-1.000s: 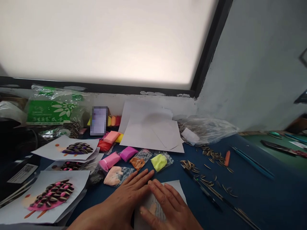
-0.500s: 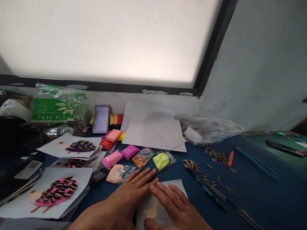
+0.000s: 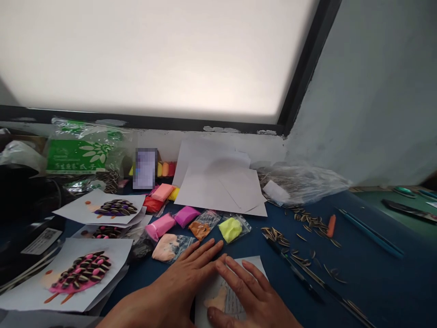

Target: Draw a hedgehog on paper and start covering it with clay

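Both my hands rest at the front over a white sheet of paper [image 3: 255,264] with faint lines on it. A flat peach-coloured piece of clay [image 3: 217,299] is on the sheet. My left hand [image 3: 182,279] lies with stretched fingers over the sheet's left edge, near the bagged clay. My right hand [image 3: 251,291] is spread across the sheet, its thumb tip at the lower edge of the peach clay and its fingertips close to the left hand's. Neither hand grips anything. Part of the clay and paper is hidden under the right hand.
Bags of pink [image 3: 161,226], orange [image 3: 200,229] and yellow-green clay [image 3: 231,229] lie ahead. Finished seed hedgehog pictures [image 3: 82,272] are stacked left. Sunflower seeds [image 3: 276,236], a pen [image 3: 303,278] and blue tweezers [image 3: 372,234] are right. White sheets [image 3: 218,187] stand behind.
The right hand has shifted very slightly over the paper, its thumb still by the peach clay. The left hand is practically unchanged. The whole view has moved a little.
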`<state>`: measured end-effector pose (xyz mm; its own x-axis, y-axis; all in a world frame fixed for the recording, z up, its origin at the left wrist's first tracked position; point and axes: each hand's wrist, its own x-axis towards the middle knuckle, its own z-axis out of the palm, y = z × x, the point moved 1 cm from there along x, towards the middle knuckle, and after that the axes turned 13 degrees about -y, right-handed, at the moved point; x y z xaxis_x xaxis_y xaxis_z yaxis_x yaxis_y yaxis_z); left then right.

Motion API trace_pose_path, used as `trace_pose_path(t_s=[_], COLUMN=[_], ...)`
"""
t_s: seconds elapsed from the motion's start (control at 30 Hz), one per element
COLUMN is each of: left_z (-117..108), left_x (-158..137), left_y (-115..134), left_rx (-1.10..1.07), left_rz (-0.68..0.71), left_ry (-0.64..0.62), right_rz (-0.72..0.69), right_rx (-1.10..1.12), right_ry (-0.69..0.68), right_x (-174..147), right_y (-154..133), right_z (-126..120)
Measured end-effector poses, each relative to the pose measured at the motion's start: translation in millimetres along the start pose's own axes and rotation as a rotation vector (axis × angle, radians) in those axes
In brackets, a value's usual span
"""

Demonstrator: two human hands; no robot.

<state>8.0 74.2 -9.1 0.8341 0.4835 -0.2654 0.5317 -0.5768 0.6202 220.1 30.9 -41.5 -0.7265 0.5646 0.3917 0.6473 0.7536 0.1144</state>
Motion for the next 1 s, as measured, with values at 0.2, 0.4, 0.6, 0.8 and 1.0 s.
trace_pose_path(t_s=[0.2,0.4,0.6,0.8,1.0], left_z=[1.8,3.2,8.5,3.4,3.6], left_x=[0.5,0.7,-0.4,1.4,1.1], left_y=[-2.1,-4.3,-9.2,-3.0,-3.6], left_rx=[-0.018,-0.007,-0.017,-0.024,-0.035], left_rz=[0.015,-0.041,-0.025,-0.069,-0.081], left_ry=[-0.008,-0.056,-0.043,-0.069,-0.095], right_rz=[0.081,-0.041,0.038,-0.131,-0.036], right_rx=[0.145,0.022,0.068,0.031,0.063], right_ry=[-0.118,-0.068,-0.099,-0.077,-0.019], right_x=[-6.6,-17.6,-9.0,-2.1,-15.7], right_y=[1.2,6.7,3.3,4.7,3.4], right_z=[9.6,5.4,-4.8,-3.5,17.1])
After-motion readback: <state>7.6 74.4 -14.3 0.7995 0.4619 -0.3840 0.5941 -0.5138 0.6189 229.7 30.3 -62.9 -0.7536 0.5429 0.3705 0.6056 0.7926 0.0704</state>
